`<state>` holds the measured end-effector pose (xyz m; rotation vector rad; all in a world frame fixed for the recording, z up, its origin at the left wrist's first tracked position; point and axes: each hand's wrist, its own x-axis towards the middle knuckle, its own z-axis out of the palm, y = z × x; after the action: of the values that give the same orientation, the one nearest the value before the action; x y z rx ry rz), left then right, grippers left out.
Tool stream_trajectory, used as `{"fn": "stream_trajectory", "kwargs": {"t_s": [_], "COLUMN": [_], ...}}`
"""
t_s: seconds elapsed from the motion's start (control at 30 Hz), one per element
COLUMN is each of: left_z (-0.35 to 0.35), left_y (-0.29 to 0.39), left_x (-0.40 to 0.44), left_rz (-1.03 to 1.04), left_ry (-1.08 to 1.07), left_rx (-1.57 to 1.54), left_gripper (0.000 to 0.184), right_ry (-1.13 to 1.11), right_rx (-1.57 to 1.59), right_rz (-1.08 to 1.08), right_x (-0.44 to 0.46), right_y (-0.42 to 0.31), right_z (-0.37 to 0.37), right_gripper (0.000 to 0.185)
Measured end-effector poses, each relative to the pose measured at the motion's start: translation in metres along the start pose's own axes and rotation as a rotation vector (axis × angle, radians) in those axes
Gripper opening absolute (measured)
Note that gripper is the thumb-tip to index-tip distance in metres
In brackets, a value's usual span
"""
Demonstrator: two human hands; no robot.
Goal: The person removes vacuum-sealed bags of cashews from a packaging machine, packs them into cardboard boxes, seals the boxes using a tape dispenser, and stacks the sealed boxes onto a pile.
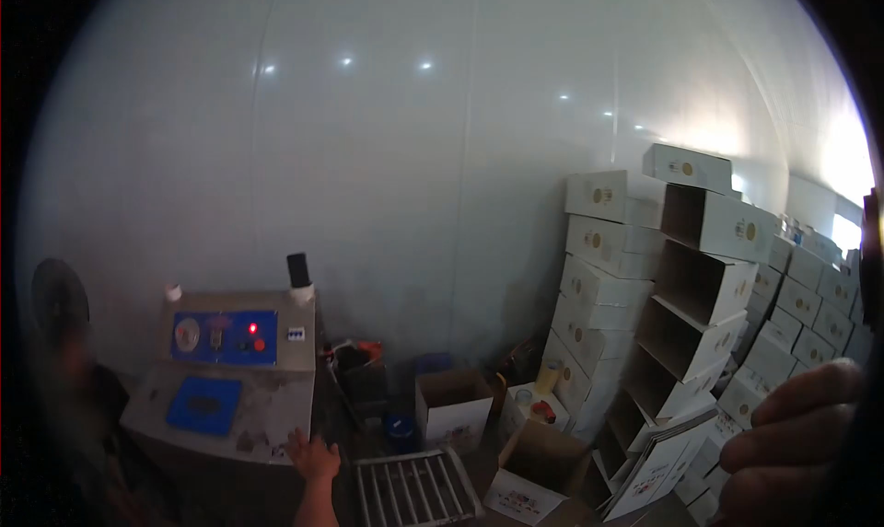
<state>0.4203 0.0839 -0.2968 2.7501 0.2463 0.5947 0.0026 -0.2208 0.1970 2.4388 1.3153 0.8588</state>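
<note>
My left hand point(313, 456) reaches out beside the right front corner of a metal machine point(276, 415), its fingers spread and holding nothing that I can see. Whether the fingertips touch the machine I cannot tell. The machine carries a blue control panel point(226, 338) with a gauge, switches and a lit red lamp. A blue pad point(204, 405) lies on its sloping top, and a black phone-like object point(297, 269) stands upright at its upper corner. My right hand point(792, 444) is very close to the camera at the right, fingers curled and pressed together; whatever they hold is hidden.
A slatted metal rack point(419, 488) sits low beside the machine. Open cartons point(453, 415) stand behind it, and another open carton point(525, 499) is to its right. Tall stacks of white boxes point(603, 292) rise at the right. A white wall point(387, 177) closes the back.
</note>
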Motion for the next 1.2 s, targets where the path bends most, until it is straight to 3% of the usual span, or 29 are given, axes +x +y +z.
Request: {"fn": "stream_trajectory", "kwargs": {"t_s": [0.07, 0.17, 0.23, 0.27, 0.33, 0.4, 0.5, 0.6, 0.73, 0.87, 1.0, 1.07, 1.2], "left_z": [0.004, 0.003, 0.009, 0.016, 0.022, 0.014, 0.001, -0.002, -0.004, 0.001, 0.004, 0.005, 0.005], "left_y": [-0.002, -0.001, -0.006, -0.008, -0.016, -0.014, -0.005, -0.002, 0.002, 0.002, 0.003, 0.002, 0.003], "left_x": [0.001, 0.003, 0.002, 0.004, 0.003, 0.005, 0.005, 0.006, 0.006, 0.007, 0.004, 0.003, 0.006], "left_rz": [0.009, 0.030, 0.029, 0.050, 0.073, 0.075, 0.078, 0.077, 0.096, 0.131, 0.147, 0.157, 0.160], "left_ry": [0.014, 0.016, 0.040, 0.057, 0.048, -0.024, -0.067, -0.100, -0.109, -0.088, -0.068, -0.045, 0.010], "left_rx": [-0.004, -0.005, -0.017, -0.036, -0.018, 0.056, 0.117, 0.130, 0.185, 0.219, 0.235, 0.233, 0.221], "left_gripper": [0.042, 0.043, 0.043, 0.044, 0.047, 0.048, 0.047, 0.046, 0.045, 0.045, 0.044, 0.043, 0.056], "right_ry": [0.033, 0.451, 0.293, 0.314, -0.129, -0.423, -0.499, -0.511, -0.461, -0.315, -0.068, -0.019, -0.085], "right_rx": [0.031, -0.128, -0.034, 0.157, 0.029, 0.229, 0.706, 1.024, 1.202, 1.240, 1.230, 1.160, 1.357], "right_rz": [0.073, 0.393, 0.897, 1.146, 1.218, 1.383, 1.839, 2.080, 2.204, 2.218, 2.234, 2.243, 2.125], "right_x": [-0.010, -0.064, -0.106, -0.148, -0.307, -0.401, -0.461, -0.463, -0.463, -0.480, -0.485, -0.438, -0.427], "right_y": [-0.003, 0.042, 0.045, 0.048, 0.027, -0.026, -0.131, -0.221, -0.288, -0.299, -0.231, -0.173, -0.127], "right_z": [0.004, 0.105, 0.164, 0.214, 0.337, 0.430, 0.516, 0.551, 0.557, 0.564, 0.584, 0.576, 0.625], "right_gripper": [0.054, 0.015, 0.021, 0.022, 0.024, 0.024, 0.025, 0.026, 0.028, 0.031, 0.030, 0.025, 0.027]}}
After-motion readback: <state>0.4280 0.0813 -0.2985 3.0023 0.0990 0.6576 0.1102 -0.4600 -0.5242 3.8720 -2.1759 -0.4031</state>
